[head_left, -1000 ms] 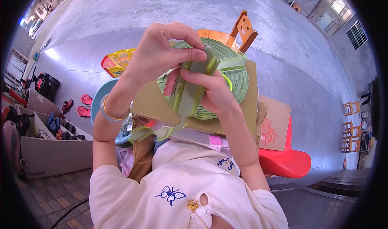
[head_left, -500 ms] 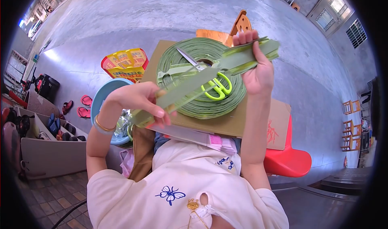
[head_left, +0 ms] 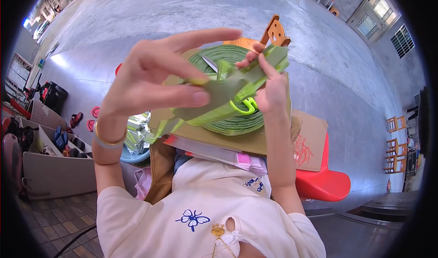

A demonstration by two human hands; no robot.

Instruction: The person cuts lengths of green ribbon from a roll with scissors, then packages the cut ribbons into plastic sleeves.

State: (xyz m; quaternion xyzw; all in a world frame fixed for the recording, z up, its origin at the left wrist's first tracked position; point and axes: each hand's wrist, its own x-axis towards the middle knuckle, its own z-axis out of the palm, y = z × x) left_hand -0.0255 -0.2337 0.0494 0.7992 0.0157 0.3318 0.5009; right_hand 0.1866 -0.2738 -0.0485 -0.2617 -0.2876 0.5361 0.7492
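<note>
My left hand (head_left: 148, 78) is raised close to the camera, its index finger stretched out, while the thumb and another finger pinch a wide green ribbon (head_left: 223, 93). The far part of that ribbon is bunched in my right hand (head_left: 273, 91), whose fingers are wrapped round it. Below both hands lies a large flat coil of green ribbon (head_left: 228, 126), partly covered by them. Scissors with lime-green handles (head_left: 248, 106) rest on the coil; a blade tip shows, and the middle is hidden. A brown board (head_left: 187, 132) supports the coil.
At the left is a light-blue basin (head_left: 137, 157) with shiny clear packets (head_left: 138, 132). A red chair (head_left: 326, 183) holding cardboard (head_left: 310, 139) stands at the right. Behind the coil is a wooden chair (head_left: 276, 30). A shoe rack (head_left: 59, 176) stands far left.
My left hand has risen toward the camera, lifting the near part of the ribbon. My right hand has moved left and slightly down, bringing the hands closer together.
</note>
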